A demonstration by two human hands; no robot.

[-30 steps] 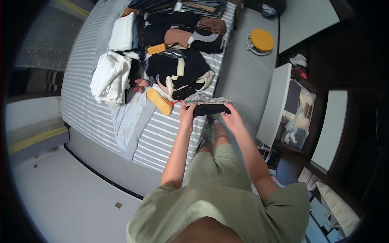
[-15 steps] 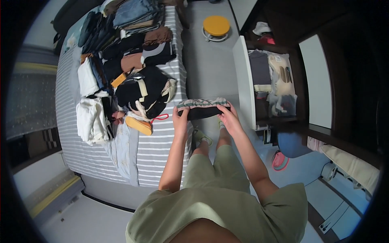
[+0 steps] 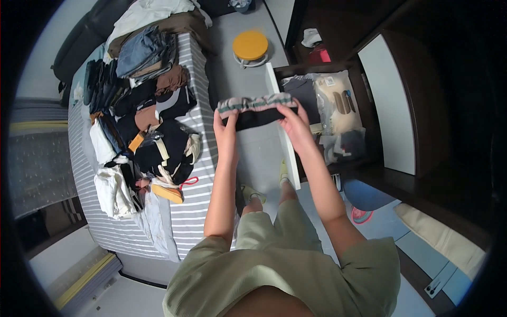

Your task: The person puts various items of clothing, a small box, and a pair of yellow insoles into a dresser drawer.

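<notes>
Both my hands hold a folded garment (image 3: 257, 110), black with a grey, pink and green striped top edge. My left hand (image 3: 226, 127) grips its left end and my right hand (image 3: 294, 120) grips its right end. I hold it in the air above the grey floor, between the striped bed (image 3: 196, 195) on my left and an open white drawer (image 3: 282, 132) on my right. The drawer holds a dark folded cloth (image 3: 303, 92) and a clear packet of beige items (image 3: 338, 100).
The bed carries several folded and loose clothes (image 3: 142, 121), dark, brown, white and denim. A round yellow stool (image 3: 250, 46) stands on the floor ahead. Dark cupboard furniture with a white panel (image 3: 388, 100) fills the right side. A blue mat (image 3: 364, 193) lies by my right foot.
I have turned from the bed toward the drawer, carrying the folded garment to the right and lifting it. The bed has swung to the left of the view.
</notes>
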